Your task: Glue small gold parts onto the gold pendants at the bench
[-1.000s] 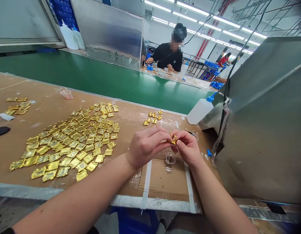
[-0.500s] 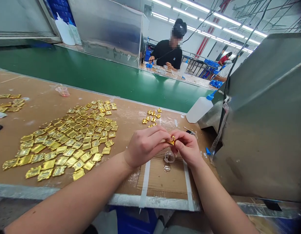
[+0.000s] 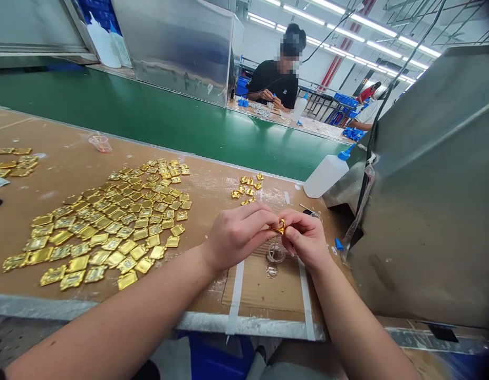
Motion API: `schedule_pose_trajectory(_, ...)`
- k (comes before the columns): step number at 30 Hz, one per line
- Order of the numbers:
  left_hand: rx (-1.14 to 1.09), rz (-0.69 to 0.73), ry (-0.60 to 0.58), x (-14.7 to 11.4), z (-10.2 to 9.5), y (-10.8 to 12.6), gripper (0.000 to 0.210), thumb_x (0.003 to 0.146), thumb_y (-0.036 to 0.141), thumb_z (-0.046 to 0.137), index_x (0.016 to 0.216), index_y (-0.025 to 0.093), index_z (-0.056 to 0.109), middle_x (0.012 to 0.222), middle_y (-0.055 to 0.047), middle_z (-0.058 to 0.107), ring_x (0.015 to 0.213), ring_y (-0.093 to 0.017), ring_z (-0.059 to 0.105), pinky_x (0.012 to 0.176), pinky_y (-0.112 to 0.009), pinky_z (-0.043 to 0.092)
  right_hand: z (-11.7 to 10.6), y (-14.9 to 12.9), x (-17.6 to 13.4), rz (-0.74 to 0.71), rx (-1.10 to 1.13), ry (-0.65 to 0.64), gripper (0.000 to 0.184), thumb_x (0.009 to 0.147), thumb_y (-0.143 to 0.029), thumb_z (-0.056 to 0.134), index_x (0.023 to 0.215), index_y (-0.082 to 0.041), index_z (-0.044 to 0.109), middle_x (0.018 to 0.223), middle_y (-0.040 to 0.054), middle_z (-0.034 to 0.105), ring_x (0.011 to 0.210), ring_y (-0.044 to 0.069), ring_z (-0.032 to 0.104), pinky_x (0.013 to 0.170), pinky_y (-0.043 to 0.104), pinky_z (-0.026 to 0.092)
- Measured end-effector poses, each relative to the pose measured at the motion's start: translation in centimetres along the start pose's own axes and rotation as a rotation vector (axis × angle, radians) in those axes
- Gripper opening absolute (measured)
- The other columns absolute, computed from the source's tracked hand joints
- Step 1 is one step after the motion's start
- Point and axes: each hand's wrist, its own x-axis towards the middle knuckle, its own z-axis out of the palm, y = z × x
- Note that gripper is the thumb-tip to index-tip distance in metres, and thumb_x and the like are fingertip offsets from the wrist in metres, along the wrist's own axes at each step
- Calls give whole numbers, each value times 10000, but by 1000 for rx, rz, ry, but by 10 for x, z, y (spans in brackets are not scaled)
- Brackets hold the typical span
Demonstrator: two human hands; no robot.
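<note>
Both my hands meet above a taped piece of cardboard (image 3: 264, 295). Between their fingertips is a small shiny gold piece (image 3: 281, 228) with a curved, ring-like part; the fingers cover much of it. My left hand (image 3: 242, 232) is closed, pinching the piece from the left. My right hand (image 3: 307, 237) is closed on it from the right, thumb and fingers together. Just below them stands a small clear plastic cup (image 3: 276, 253), with a clear round disc (image 3: 271, 271) lying in front of it. Several small gold pieces (image 3: 250, 186) rest on the table beyond my hands.
Many flat gold plates (image 3: 121, 221) spread over the table at left. A white squeeze bottle (image 3: 326, 175) with a blue tip leans at right, beside a metal panel (image 3: 430, 200). A green conveyor belt (image 3: 157, 121) runs behind; across it sits a co-worker (image 3: 274, 79).
My hands stay nearly in place, still on the gold piece. The view has shifted slightly. Across the belt, the co-worker's hands have come together around something small and blue.
</note>
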Motion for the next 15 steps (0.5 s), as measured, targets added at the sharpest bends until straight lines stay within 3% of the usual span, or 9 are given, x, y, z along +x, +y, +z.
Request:
schedule_pose_trajectory(7,3,27,9,2,-2,1,56,1012,229,662,1057,195,658,993,-52,753,915,-156,725,779,-283,596,0,3,0,37,18,18,224,870,-381,834,916,-198,715,978,54,720,417,19,470,300,149,375)
schedule_pose_trajectory(15,-60,3,12,-1,1,0,62,989,185,682,1043,196,655,986,-41,744,927,-151,715,797,-278,585,3,-8,1,32,35,-40,166,900,-343,806,925,-213,706,945,21,669,451,25,494,325,147,408)
